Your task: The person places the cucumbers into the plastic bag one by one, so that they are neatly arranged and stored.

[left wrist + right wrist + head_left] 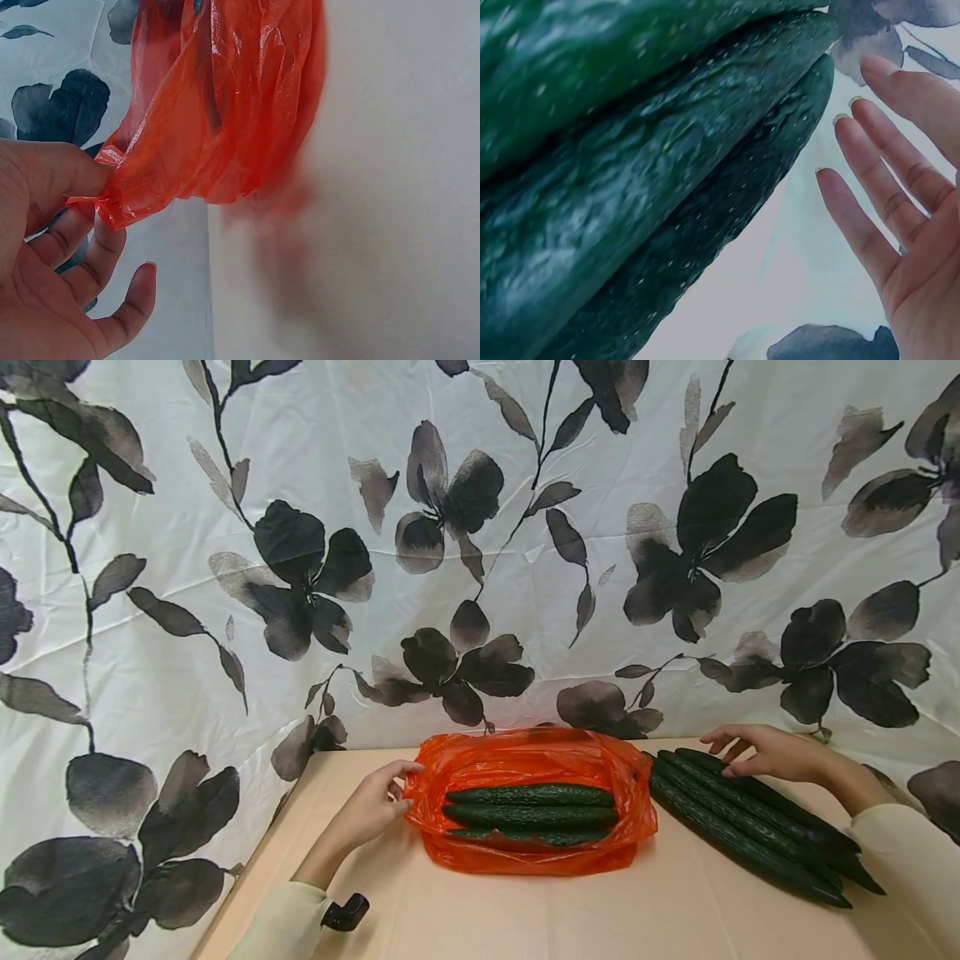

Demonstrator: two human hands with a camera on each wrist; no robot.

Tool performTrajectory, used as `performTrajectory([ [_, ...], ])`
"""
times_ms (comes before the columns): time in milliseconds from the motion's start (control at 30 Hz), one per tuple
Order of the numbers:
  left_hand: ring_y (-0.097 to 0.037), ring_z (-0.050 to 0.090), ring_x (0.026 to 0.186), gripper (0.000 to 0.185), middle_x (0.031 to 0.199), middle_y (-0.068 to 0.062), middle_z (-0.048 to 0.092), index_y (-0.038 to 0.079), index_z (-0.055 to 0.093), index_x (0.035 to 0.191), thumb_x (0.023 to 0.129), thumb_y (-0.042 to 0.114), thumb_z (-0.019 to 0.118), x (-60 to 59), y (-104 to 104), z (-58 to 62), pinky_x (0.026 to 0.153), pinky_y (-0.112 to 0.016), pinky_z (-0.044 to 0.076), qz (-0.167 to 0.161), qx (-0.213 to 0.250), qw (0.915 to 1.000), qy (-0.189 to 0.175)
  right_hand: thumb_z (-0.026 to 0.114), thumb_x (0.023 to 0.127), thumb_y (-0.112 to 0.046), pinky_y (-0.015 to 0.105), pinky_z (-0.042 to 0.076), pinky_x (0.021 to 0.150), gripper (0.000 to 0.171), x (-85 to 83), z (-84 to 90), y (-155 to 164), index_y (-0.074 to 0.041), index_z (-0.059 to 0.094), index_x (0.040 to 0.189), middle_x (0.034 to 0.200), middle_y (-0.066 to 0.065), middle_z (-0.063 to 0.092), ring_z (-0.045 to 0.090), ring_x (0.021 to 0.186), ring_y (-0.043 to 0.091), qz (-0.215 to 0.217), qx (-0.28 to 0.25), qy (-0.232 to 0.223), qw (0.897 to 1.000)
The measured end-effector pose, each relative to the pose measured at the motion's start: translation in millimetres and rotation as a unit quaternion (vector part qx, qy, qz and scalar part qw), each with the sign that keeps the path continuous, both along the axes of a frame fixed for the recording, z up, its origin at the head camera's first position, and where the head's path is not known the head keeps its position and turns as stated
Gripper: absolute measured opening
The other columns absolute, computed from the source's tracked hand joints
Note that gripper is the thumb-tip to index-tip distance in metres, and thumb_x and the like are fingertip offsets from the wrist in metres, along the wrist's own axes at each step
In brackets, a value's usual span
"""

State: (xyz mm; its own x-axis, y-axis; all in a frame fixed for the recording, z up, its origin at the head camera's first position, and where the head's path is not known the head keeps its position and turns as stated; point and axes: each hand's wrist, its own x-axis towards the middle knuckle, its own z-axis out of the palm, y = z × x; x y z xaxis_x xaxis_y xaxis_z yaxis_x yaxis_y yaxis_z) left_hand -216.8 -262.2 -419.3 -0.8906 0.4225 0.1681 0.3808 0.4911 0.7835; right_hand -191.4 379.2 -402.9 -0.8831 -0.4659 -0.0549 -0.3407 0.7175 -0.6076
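Observation:
An orange-red plastic bag [525, 857] lies on the table with its mouth spread, and several dark green cucumbers [530, 816] rest side by side in it. My left hand [372, 802] pinches the bag's left end; the left wrist view shows a gathered corner of the bag [142, 187] between thumb and fingers. To the right of the bag, more long cucumbers [742, 822] lie slanting on the table. Over their far end hovers my right hand [776, 754], fingers loosely spread. In the right wrist view its fingers stand beside the cucumbers [652, 172] and hold nothing.
The pale table [480, 918] runs back to a white cloth [525, 593] with dark flowers, hanging behind it. A black strap piece [347, 912] sticks out at my left wrist. The loose cucumbers' far ends lie close to the bag's right side.

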Motion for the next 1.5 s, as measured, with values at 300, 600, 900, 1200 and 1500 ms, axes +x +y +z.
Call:
performTrajectory([
  [300, -0.02, 0.054, 0.075, 0.053, 0.108, -0.011, 0.06, 0.005, 0.063, 0.129, 0.08, -0.015, 0.065, 0.2, 0, -0.8, 0.057, -0.023, 0.046, -0.002, -0.001, 1.0, -0.002, 0.074, 0.092, -0.019, 0.023, 0.054, 0.077, 0.063, 8.0, -8.4, 9, 0.005, 0.046, 0.143, 0.132, 0.03, 0.055, 0.061, 0.114, 0.046, -0.022, 0.013, -0.023, 0.999],
  [600, -0.02, 0.054, 0.075, 0.053, 0.108, -0.011, 0.06, 0.006, 0.063, 0.129, 0.08, -0.016, 0.064, 0.4, -1, -1.1, 0.056, -0.023, 0.046, -0.002, -0.004, 1.0, -0.003, 0.074, 0.091, -0.018, 0.023, 0.054, 0.077, 0.063, 10.5, -13.6, 18, 0.007, 0.045, 0.142, 0.132, 0.033, 0.054, 0.062, 0.111, 0.046, -0.007, 0.012, -0.021, 1.0],
  [900, -0.02, 0.055, 0.074, 0.052, 0.107, -0.011, 0.06, 0.005, 0.063, 0.129, 0.08, -0.015, 0.066, 0.5, -2, -2.4, 0.056, -0.023, 0.046, -0.007, -0.005, 1.0, 0.003, 0.072, 0.092, -0.016, 0.031, 0.058, 0.077, 0.065, 14.8, -12.1, 19, 0.012, 0.041, 0.143, 0.133, 0.038, 0.051, 0.06, 0.112, 0.051, 0.004, 0.006, -0.044, 0.999],
  [1200, -0.019, 0.054, 0.074, 0.052, 0.109, -0.011, 0.061, 0.006, 0.063, 0.128, 0.08, -0.015, 0.066, 2.7, -3, -2.5, 0.057, -0.023, 0.046, -0.005, 0.0, 1.0, 0.0, 0.07, 0.092, -0.01, 0.036, 0.059, 0.077, 0.066, 14.3, -15.7, 21, 0.016, 0.035, 0.142, 0.126, 0.036, 0.053, 0.063, 0.108, 0.05, -0.011, 0.0, -0.099, 0.995],
  [1500, -0.019, 0.054, 0.074, 0.052, 0.107, -0.011, 0.06, 0.006, 0.063, 0.128, 0.081, -0.015, 0.066, 2.4, -2, -3.2, 0.057, -0.023, 0.047, -0.003, -0.009, 0.9999, 0.005, 0.069, 0.091, -0.006, 0.036, 0.057, 0.075, 0.062, 14.3, -16.0, 22, 0.017, 0.038, 0.139, 0.116, 0.027, 0.059, 0.065, 0.104, 0.047, -0.021, 0.007, -0.133, 0.991],
])
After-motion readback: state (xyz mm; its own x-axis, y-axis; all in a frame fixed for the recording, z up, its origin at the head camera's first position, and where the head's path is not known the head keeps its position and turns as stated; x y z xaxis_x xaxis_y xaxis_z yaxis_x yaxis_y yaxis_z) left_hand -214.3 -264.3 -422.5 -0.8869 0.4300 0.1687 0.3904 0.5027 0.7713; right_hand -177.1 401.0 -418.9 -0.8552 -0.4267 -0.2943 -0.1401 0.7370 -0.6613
